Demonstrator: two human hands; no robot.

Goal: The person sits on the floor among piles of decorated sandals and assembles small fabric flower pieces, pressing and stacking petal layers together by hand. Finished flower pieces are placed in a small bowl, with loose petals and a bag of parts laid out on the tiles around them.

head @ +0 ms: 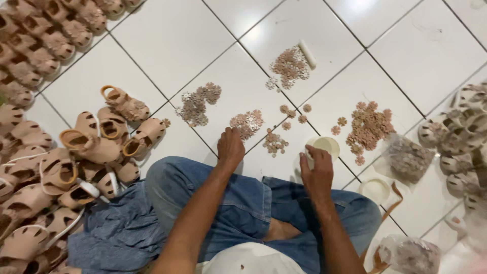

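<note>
6 separate heaps of small flower-shaped trims are lying on the white tiled floor point(167, 35), plus a few loose ones. Left hand point(231, 148) is reaching down with fingers curled at the edge of a pink-and-white flower heap point(247, 123); whether it is pinching one, cannot tell. Right hand point(317, 172) is wrapping around a small cream round pot point(324, 146), contents not visible. Its round lid point(374, 190) is lying nearby. 2 clear bags point(408, 158) are holding more trims. Tan slip-on shoes point(91, 147) are piling up on both sides.

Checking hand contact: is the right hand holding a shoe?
No, the right hand grips a small white tub, not a shoe.
</note>
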